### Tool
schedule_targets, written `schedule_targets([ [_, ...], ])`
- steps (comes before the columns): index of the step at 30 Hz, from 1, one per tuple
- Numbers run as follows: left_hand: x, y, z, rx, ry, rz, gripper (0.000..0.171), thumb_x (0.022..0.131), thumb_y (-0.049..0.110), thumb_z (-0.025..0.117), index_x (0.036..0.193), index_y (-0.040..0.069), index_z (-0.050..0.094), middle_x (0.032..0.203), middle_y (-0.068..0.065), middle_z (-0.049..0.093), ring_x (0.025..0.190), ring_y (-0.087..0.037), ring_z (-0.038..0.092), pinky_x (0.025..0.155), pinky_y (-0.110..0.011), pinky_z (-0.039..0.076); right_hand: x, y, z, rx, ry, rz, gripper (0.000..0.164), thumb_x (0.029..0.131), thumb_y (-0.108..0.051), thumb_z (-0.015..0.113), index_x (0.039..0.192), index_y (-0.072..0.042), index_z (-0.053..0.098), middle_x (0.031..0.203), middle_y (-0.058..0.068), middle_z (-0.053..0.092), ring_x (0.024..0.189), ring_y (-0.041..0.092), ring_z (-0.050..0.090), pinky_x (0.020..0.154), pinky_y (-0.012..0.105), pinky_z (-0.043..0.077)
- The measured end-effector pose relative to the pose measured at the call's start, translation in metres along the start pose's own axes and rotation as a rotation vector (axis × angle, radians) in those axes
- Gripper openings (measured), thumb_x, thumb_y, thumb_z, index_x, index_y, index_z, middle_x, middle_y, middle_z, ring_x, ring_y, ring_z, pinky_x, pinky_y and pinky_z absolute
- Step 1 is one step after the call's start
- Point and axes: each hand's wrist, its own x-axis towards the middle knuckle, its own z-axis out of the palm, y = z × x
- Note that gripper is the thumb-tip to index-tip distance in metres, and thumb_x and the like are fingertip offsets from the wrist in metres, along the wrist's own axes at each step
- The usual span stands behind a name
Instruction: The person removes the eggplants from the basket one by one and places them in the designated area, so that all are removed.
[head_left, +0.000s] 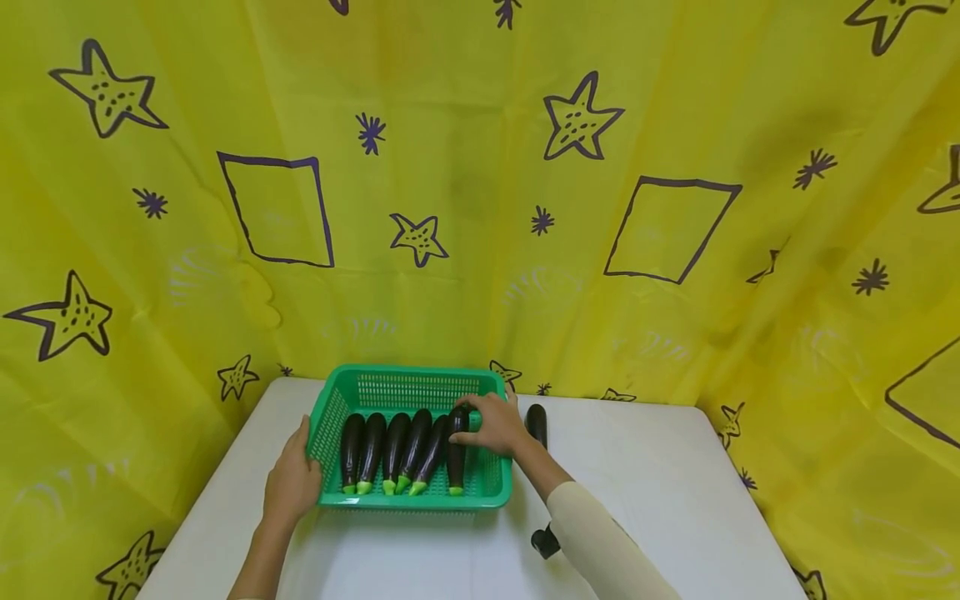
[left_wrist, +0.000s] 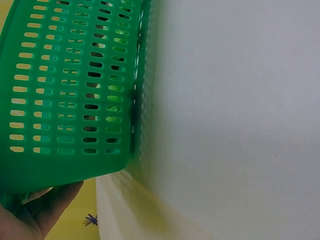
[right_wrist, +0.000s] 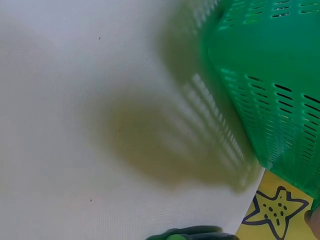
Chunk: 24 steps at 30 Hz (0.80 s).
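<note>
A green perforated basket point(head_left: 408, 502) stands on the white table, with several dark purple eggplants point(head_left: 395, 446) lined up inside, green stem ends toward me. My left hand point(head_left: 292, 479) grips the basket's left side; the left wrist view shows its fingers point(left_wrist: 57, 202) at the basket wall. Over the basket's right end, my right hand point(head_left: 491, 422) holds the rightmost eggplant point(head_left: 457, 467) between thumb and fingers. In the right wrist view only a fingertip point(right_wrist: 315, 220) shows, by the basket's edge; the held eggplant is hidden there.
Another eggplant point(head_left: 537, 423) lies on the white table point(head_left: 637, 467), just right of the basket and partly behind my right wrist. A small black object point(head_left: 545, 542) shows beside my right sleeve point(head_left: 600, 542). A yellow patterned curtain point(head_left: 480, 317) hangs behind and along the sides.
</note>
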Motion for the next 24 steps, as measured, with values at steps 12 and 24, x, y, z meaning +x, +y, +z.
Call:
schedule_targets([
  [12, -0.0001, 0.0030, -0.0003, 0.005, 0.011, 0.005, 0.071, 0.097, -0.001, 0.040, 0.163, -0.010, 0.016, 0.162, -0.035, 0.028, 0.127, -0.054, 0.051, 0.096, -0.067, 0.045, 0.0008, 0.0030, -0.0006, 0.032, -0.004, -0.008, 0.060, 0.085, -0.056, 0.082, 0.136, -0.028, 0.066, 0.106, -0.004, 0.074, 0.110, 0.023, 0.064, 0.119, 0.072, 0.009],
  [24, 0.0011, 0.0024, -0.0023, 0.007, -0.016, -0.019, 0.070, 0.098, 0.000, 0.039, 0.163, -0.009, 0.015, 0.164, -0.035, 0.025, 0.134, -0.057, 0.044, 0.101, -0.069, 0.042, 0.0006, 0.0014, -0.0040, 0.314, 0.133, 0.012, 0.060, 0.090, -0.035, 0.085, 0.143, -0.018, 0.061, 0.120, 0.005, 0.073, 0.109, 0.026, 0.069, 0.118, 0.072, 0.008],
])
